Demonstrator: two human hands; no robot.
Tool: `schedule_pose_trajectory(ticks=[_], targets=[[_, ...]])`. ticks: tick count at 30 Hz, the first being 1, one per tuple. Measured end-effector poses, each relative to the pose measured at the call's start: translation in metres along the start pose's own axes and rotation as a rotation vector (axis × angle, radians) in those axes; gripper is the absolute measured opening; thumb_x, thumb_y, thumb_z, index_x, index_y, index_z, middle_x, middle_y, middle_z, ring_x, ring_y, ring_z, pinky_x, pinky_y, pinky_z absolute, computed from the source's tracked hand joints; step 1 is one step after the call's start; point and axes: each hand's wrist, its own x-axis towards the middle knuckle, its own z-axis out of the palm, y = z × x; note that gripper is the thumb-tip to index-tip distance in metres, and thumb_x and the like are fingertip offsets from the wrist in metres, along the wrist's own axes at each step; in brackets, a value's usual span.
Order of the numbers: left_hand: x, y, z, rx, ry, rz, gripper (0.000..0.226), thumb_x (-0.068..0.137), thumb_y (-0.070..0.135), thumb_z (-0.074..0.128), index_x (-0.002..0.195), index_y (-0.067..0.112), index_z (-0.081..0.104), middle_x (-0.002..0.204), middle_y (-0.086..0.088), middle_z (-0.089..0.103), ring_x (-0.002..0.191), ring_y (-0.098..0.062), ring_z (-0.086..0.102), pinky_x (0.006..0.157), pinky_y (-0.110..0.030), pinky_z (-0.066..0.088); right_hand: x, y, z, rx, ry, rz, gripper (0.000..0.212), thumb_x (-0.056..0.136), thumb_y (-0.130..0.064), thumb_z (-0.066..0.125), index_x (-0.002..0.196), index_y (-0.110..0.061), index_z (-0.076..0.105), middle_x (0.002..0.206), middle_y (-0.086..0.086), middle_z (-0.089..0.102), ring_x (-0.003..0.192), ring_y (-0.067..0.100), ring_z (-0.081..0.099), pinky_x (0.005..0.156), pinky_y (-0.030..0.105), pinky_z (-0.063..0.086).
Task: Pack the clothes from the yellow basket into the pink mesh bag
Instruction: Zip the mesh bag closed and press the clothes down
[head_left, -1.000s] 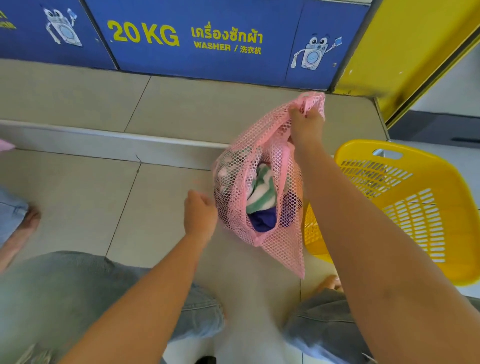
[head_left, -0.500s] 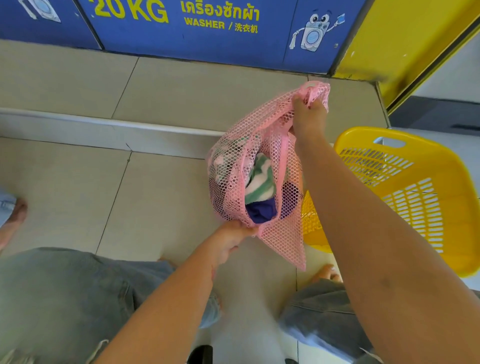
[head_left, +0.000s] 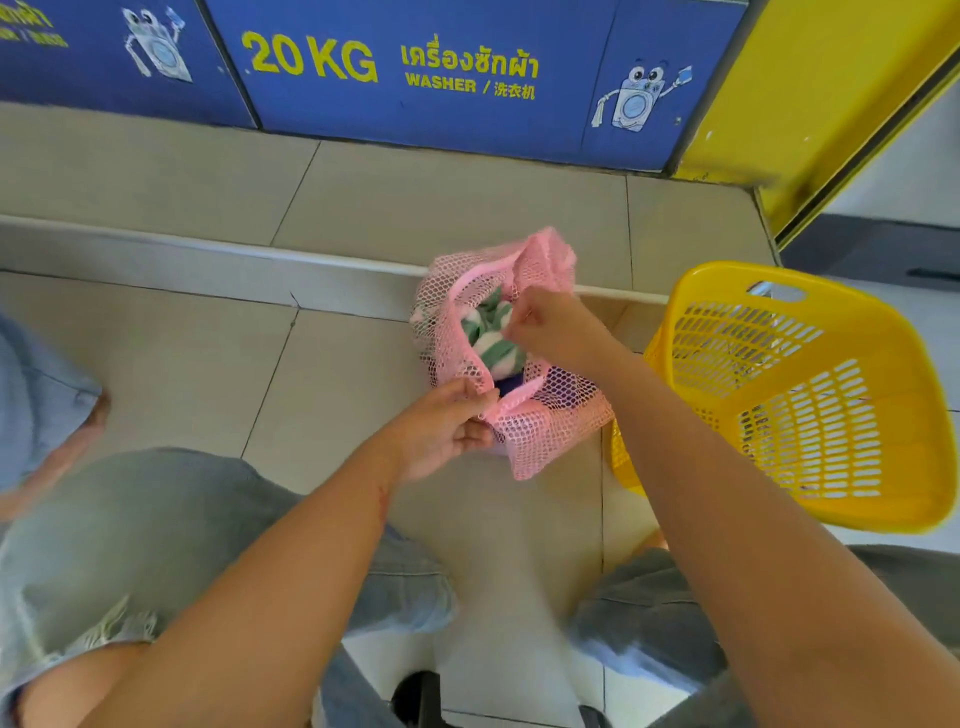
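left hand (head_left: 441, 431) pinches pink mesh bag (head_left: 524, 410) near-end seam | right hand (head_left: 550, 327) grips far edge | risk: green-striped cloth (head_left: 485, 332) between hands snags closing, spills out

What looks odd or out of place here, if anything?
Little stands out. The yellow basket is tipped on its side on the floor with no clothes visible inside. The pink mesh bag is still open, a green-and-white striped garment showing at its mouth between both hands.
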Motion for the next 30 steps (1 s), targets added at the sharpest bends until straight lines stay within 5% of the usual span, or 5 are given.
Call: schedule_pose_trajectory(ticks=[6, 11, 21, 25, 30], targets=[[-0.016, 0.013, 0.022, -0.18, 0.14, 0.095, 0.023, 0.107, 0.016, 0.054, 0.084, 0.015, 0.054, 0.069, -0.002, 0.059, 0.065, -0.015, 0.058, 0.079, -0.031, 0.056, -0.033, -0.01, 0.001, 0.159, -0.246, -0.073, 0.008, 0.088, -0.017, 0.064, 0.082, -0.014, 0.061, 0.08, -0.001, 0.067, 0.076, 0.014, 0.065, 0.076, 0.029, 0.054], [-0.024, 0.023, 0.033, -0.36, 0.153, 0.096, 0.013, 0.108, 0.017, 0.053, 0.096, 0.014, 0.058, 0.08, -0.008, 0.064, 0.076, -0.02, 0.064, 0.086, -0.033, 0.057, -0.036, -0.008, -0.001, -0.045, -0.177, -0.128, 0.025, 0.075, -0.033, 0.077, 0.092, -0.021, 0.063, 0.093, -0.009, 0.065, 0.087, 0.013, 0.062, 0.079, 0.03, 0.05], [-0.018, 0.026, 0.028, -0.312, 0.12, 0.141, 0.018, 0.108, 0.016, 0.053, 0.093, 0.01, 0.06, 0.07, -0.004, 0.071, 0.072, -0.016, 0.07, 0.089, -0.033, 0.059, -0.033, -0.007, 0.008, -0.239, 0.068, -0.393, 0.011, 0.091, -0.015, 0.058, 0.087, -0.006, 0.061, 0.088, 0.008, 0.066, 0.08, 0.025, 0.061, 0.069, 0.035, 0.049], [-0.017, 0.023, 0.021, -0.001, 0.003, 0.126, 0.019, 0.107, 0.015, 0.053, 0.09, 0.011, 0.059, 0.081, -0.006, 0.064, 0.07, -0.014, 0.065, 0.077, -0.024, 0.062, -0.019, 0.003, 0.007, -0.092, 0.183, -0.261, 0.011, 0.093, -0.015, 0.058, 0.086, -0.008, 0.061, 0.091, 0.001, 0.061, 0.081, 0.018, 0.055, 0.065, 0.025, 0.042], [-0.024, 0.01, -0.008, 0.582, -0.244, -0.158, 0.013, 0.107, 0.011, 0.054, 0.096, 0.01, 0.061, 0.094, -0.007, 0.069, 0.074, -0.011, 0.066, 0.083, -0.026, 0.059, 0.013, 0.019, -0.011, -0.006, 0.392, -0.054, 0.008, 0.096, -0.02, 0.055, 0.088, -0.017, 0.058, 0.093, -0.001, 0.053, 0.081, 0.02, 0.053, 0.065, 0.026, 0.035]])
